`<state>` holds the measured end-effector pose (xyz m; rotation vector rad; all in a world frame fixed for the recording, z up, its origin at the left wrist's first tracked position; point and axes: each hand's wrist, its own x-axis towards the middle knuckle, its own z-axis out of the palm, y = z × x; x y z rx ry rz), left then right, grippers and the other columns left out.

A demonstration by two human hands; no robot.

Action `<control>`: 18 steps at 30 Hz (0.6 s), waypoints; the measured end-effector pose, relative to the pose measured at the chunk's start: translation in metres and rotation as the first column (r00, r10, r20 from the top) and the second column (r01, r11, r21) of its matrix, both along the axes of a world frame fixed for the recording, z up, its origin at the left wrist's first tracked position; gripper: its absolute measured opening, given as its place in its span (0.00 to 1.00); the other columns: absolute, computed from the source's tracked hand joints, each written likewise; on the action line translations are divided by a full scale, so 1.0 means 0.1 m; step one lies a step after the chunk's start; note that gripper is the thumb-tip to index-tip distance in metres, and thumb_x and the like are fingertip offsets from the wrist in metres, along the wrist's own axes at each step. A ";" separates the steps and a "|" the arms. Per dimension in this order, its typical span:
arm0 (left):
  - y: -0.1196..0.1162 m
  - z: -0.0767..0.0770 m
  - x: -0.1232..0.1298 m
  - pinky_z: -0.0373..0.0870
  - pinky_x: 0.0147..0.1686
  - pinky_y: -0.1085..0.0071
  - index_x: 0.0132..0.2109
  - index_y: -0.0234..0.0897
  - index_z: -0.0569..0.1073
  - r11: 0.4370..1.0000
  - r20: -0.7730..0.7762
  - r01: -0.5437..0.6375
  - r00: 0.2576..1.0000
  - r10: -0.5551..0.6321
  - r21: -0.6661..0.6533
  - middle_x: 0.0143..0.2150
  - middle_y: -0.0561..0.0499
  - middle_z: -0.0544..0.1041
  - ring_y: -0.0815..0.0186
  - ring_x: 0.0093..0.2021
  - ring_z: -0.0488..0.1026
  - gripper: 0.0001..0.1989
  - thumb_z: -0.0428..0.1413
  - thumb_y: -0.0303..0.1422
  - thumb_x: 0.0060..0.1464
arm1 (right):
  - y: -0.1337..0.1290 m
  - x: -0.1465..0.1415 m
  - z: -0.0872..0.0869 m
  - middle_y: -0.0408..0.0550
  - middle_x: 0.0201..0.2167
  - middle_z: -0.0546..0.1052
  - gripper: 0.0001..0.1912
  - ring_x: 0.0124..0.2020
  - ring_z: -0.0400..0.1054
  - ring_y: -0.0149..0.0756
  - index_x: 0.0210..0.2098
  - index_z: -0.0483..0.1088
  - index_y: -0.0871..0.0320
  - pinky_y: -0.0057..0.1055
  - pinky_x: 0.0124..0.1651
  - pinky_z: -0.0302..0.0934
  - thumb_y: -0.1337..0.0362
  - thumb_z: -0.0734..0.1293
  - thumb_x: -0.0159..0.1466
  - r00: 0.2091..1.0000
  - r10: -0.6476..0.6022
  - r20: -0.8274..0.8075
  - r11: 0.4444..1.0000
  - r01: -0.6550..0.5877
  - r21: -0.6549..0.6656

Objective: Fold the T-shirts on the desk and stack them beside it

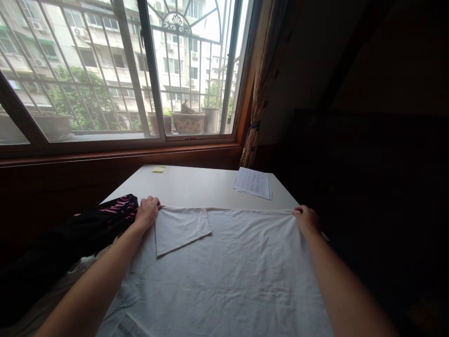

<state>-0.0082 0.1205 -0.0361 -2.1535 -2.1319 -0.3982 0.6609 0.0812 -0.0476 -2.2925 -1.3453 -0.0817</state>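
Observation:
A white shirt [242, 262] lies spread over the near part of the white table [196, 185], wrinkled towards its right side. One sleeve [180, 227] is folded inward over the cloth near the far left corner. My left hand [148, 210] is closed on the far left corner of the shirt, beside the black garment. At the far right corner, my right hand [306, 219] pinches the shirt's edge between thumb and fingers. Between the two hands the far edge of the cloth runs nearly straight.
A black garment with pink lettering [117, 210] lies at the left. Printed papers [253, 182] rest at the table's back right, and a yellow sticky note [159, 169] at the back left. Behind stand a barred window [189, 70] and a tied curtain [257, 98].

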 end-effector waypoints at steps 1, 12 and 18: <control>0.00 -0.01 0.01 0.69 0.44 0.59 0.42 0.39 0.75 1.000 -0.001 -0.007 1.000 0.007 0.010 0.47 0.41 0.72 0.50 0.48 0.66 0.10 0.50 0.38 0.65 | 0.00 -0.04 0.00 0.58 0.44 0.77 0.14 0.44 0.72 0.47 0.45 0.76 0.59 0.37 0.46 0.64 0.60 0.65 0.63 1.000 -0.008 0.017 1.000 0.008 0.015; -0.14 0.06 0.32 0.64 0.60 0.57 0.55 0.37 0.74 0.976 -0.016 0.097 0.995 -0.096 0.193 0.58 0.41 0.71 0.51 0.61 0.63 0.17 0.45 0.29 0.66 | -0.25 -0.47 0.07 0.60 0.56 0.69 0.21 0.57 0.62 0.53 0.52 0.75 0.59 0.44 0.59 0.57 0.67 0.55 0.67 0.980 0.058 0.189 0.996 -0.070 0.057; -0.38 -0.09 1.00 0.51 0.68 0.49 0.68 0.41 0.65 0.906 -0.058 0.419 0.907 -0.416 0.063 0.72 0.45 0.61 0.50 0.73 0.52 0.24 0.45 0.40 0.69 | -0.21 -1.05 -0.18 0.56 0.68 0.63 0.31 0.66 0.58 0.47 0.64 0.66 0.59 0.38 0.68 0.51 0.47 0.57 0.69 0.919 0.377 0.118 0.918 -0.354 -0.181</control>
